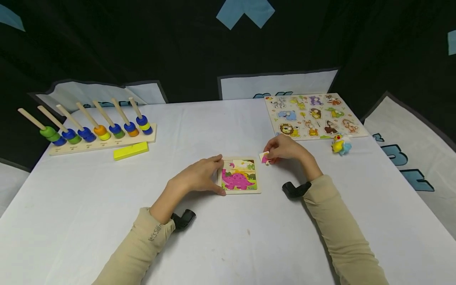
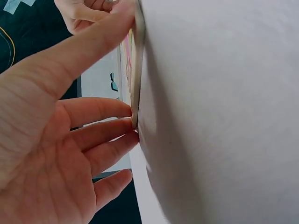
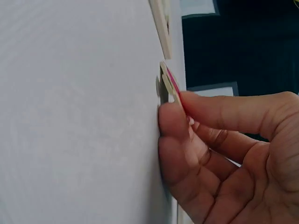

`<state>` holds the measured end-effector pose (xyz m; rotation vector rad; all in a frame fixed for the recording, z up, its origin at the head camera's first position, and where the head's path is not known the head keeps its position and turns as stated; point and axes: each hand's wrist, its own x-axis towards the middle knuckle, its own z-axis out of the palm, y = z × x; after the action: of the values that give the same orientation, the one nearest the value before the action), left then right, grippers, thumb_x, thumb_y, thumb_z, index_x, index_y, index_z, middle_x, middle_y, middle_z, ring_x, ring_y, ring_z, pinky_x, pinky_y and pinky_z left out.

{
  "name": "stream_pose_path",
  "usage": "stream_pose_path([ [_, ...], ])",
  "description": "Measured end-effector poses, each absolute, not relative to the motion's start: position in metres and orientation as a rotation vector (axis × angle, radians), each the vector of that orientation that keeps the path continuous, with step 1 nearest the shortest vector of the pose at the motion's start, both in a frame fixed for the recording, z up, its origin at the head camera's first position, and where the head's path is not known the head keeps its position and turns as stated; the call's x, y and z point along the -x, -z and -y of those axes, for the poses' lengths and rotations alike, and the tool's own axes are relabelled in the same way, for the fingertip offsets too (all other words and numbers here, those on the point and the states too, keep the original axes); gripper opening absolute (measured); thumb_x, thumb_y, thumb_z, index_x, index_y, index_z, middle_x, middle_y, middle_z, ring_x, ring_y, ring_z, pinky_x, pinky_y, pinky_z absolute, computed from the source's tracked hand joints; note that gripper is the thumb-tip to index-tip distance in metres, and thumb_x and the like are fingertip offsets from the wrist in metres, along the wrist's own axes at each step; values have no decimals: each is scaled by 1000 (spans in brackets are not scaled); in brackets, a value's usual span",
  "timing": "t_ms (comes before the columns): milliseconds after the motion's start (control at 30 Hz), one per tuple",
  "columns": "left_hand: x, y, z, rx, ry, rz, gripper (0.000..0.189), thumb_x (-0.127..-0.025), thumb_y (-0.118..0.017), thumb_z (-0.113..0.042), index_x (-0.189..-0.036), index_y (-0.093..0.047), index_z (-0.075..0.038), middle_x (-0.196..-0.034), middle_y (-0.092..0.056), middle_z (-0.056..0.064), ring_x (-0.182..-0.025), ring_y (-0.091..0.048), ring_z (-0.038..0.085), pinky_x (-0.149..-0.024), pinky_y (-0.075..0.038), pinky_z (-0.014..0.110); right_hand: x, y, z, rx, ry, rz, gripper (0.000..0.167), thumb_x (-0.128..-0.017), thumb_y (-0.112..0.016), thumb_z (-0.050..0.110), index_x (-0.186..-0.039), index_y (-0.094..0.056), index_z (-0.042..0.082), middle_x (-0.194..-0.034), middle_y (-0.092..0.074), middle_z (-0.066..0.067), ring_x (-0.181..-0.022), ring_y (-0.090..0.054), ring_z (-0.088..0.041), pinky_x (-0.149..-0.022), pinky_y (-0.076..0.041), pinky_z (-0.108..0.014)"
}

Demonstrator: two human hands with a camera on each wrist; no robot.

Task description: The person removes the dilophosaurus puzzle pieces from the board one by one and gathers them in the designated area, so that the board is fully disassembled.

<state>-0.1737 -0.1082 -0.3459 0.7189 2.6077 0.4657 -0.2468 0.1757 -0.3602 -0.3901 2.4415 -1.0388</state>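
Note:
A small wooden jigsaw puzzle [image 1: 239, 180] with a pink dinosaur lies in its light frame at the middle of the table. The left hand [image 1: 197, 176] holds that frame by its left side, thumb at the near corner and fingers at the far one. In the left wrist view, the thumb and fingertips of the left hand [image 2: 60, 121] touch the frame's edge [image 2: 138, 70]. Right of the puzzle, the right hand [image 1: 286, 150] pinches a pink and white puzzle piece [image 1: 264, 157]. The right wrist view shows this piece [image 3: 170, 81] tilted between thumb and fingers.
An animal puzzle board [image 1: 304, 124] lies at the back right, a small yellow and blue toy [image 1: 341, 145] beside its near corner. At the back left stands a peg board [image 1: 103, 144] with coloured rings, a yellow block [image 1: 131, 151] in front.

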Motion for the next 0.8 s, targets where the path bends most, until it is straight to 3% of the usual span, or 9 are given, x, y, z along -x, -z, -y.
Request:
stream_pose_path([
  [233,173,344,107,-684,-432,-2631,88,-72,-82,-42,-139,-47,0,-156,-29,17,-143,-31,35,-116,-30,48,247,361,-180,405,1112,-2376,21,-85,-65,5,-98,-65,-11,-68,-67,-4,-59,-63,-9,-59,-54,-23],
  [567,172,344,107,-677,-392,-2645,86,-72,-82,-43,-139,-48,0,-155,-31,17,-141,-35,35,-114,-33,49,242,352,-170,281,989,-2434,15,-82,-68,6,-90,-64,-5,-67,-68,-5,-56,-63,-10,-58,-56,-26],
  [800,173,346,105,-663,-416,-2636,86,-72,-82,-42,-139,-47,-1,-156,-30,16,-143,-33,33,-116,-32,47,239,348,-163,217,824,-2536,18,-78,-75,13,-81,-62,1,-62,-61,-2,-53,-58,-11,-53,-50,-23],
])
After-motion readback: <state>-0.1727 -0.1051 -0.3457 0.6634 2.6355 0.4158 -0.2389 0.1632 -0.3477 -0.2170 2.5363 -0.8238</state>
